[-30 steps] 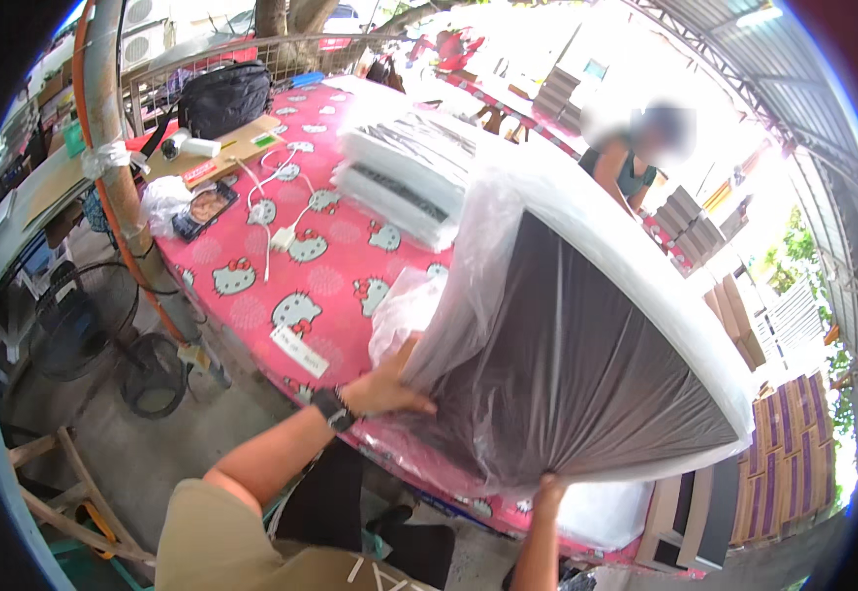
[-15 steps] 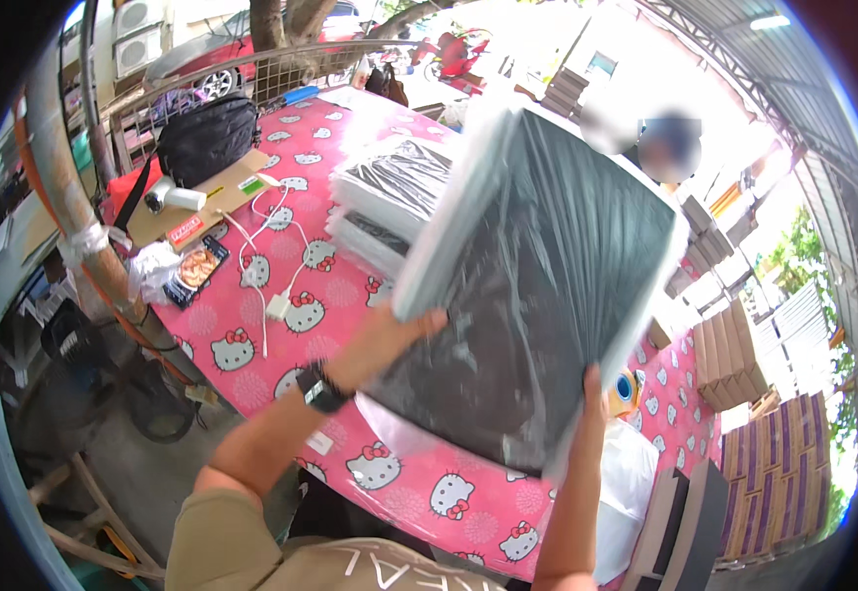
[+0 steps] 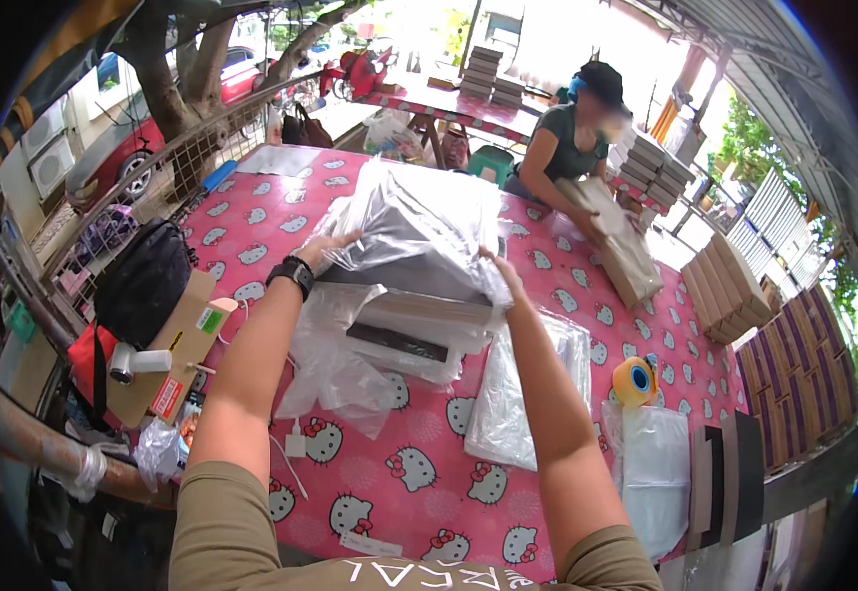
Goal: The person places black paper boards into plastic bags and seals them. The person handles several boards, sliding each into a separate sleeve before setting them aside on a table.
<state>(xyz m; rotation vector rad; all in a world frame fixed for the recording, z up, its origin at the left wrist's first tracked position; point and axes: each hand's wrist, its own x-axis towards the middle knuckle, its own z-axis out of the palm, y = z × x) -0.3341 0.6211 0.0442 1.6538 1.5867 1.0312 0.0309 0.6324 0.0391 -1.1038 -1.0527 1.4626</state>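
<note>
- Wrapped package (image 3: 427, 271) is held at both sides by left hand (image 3: 330, 249) and right hand (image 3: 501, 270), fingers apparently curled.
- It is placed over the stack (image 3: 399, 342), not yet released.

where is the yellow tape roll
In the head view, the yellow tape roll lies right of centre on the pink tablecloth, just beyond the flat, whitish plastic near the table's right edge.

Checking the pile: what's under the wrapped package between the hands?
Under the wrapped package, other bagged packages show their front edges, one with a dark strip; their tops are mostly covered.
</note>
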